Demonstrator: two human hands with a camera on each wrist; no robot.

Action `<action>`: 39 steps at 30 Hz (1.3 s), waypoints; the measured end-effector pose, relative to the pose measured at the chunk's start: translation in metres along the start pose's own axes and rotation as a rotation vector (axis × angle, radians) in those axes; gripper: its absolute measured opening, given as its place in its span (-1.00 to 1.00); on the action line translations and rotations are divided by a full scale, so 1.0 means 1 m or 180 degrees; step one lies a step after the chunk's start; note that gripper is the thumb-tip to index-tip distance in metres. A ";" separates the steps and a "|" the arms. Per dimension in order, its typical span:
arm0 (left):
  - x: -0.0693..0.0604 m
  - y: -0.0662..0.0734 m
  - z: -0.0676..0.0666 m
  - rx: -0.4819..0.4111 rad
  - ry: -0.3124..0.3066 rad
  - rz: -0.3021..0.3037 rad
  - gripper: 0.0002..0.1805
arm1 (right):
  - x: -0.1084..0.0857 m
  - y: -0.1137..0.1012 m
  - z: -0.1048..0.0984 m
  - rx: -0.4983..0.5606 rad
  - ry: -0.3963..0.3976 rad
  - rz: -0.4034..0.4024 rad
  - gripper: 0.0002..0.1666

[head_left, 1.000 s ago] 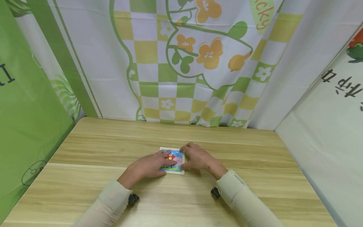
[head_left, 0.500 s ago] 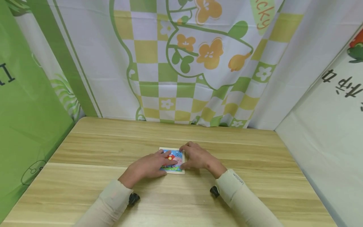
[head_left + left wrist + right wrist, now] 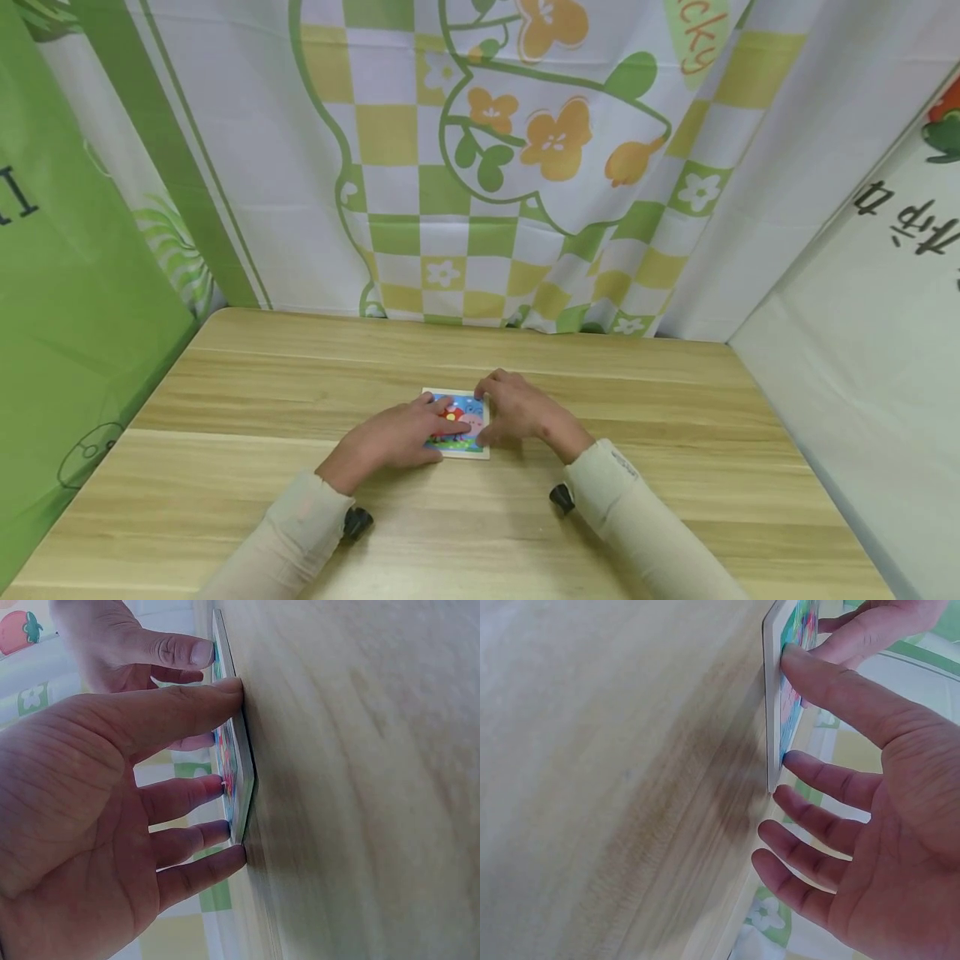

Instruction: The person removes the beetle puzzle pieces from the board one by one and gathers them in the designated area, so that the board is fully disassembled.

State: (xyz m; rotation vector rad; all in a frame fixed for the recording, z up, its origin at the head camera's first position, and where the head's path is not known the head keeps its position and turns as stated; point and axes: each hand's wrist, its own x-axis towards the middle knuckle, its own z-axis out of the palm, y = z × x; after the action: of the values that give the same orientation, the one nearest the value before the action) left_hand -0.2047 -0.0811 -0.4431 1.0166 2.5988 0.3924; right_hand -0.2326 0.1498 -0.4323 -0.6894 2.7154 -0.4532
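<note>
A small square wooden puzzle board [image 3: 470,412] lies flat on the table, with a pale rim and a bright cartoon picture of a red, spotted, pink-faced creature. My left hand [image 3: 397,435] lies across its left part, fingers spread. In the left wrist view, the thumb of that hand [image 3: 112,772] touches the near edge and several fingertips touch the picture and far edge. My right hand [image 3: 517,410] is at the right side. The right wrist view shows its thumb and index fingertip on the picture, the other fingers [image 3: 802,851] beyond the rim. Any piece seams are too small to tell.
The wood-grain table [image 3: 600,392] extends around the board on all sides. A patterned curtain [image 3: 480,167] hangs behind its back edge. A green cloth [image 3: 75,292] stands to the left and a white cloth [image 3: 862,358] to the right. Black wrist devices [image 3: 358,523] sit under both cuffs.
Both hands stay at the board, almost in the same pose. The right wrist has shifted slightly up and left in the head view. The board has barely moved.
</note>
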 end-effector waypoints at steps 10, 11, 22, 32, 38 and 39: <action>0.002 0.000 -0.004 0.0100 0.0002 -0.0053 -0.39 | 0.007 0.003 -0.002 -0.0089 0.0007 -0.0055 -0.24; 0.002 0.000 -0.004 0.0116 0.0011 -0.0055 -0.39 | 0.008 0.004 -0.002 -0.0093 0.0012 -0.0060 -0.24; 0.006 0.003 -0.002 0.0192 0.0017 -0.0140 -0.39 | 0.008 -0.001 -0.005 -0.0094 0.0037 0.0008 -0.29; 0.006 0.003 -0.001 0.0263 0.0017 -0.0125 -0.39 | 0.009 -0.001 -0.001 -0.0123 0.0255 -0.0005 -0.45; 0.005 0.003 -0.002 0.0275 -0.0003 -0.0104 -0.36 | 0.012 0.003 0.000 -0.0009 0.0344 -0.0068 -0.69; 0.005 0.003 -0.002 0.0275 -0.0006 -0.0104 -0.36 | 0.012 0.003 0.001 -0.0007 0.0377 -0.0096 -0.72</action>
State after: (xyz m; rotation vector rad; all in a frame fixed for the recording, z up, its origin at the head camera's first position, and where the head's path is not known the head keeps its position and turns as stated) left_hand -0.2067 -0.0759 -0.4410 1.0003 2.6473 0.2730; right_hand -0.2443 0.1463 -0.4368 -0.7270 2.8195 -0.5138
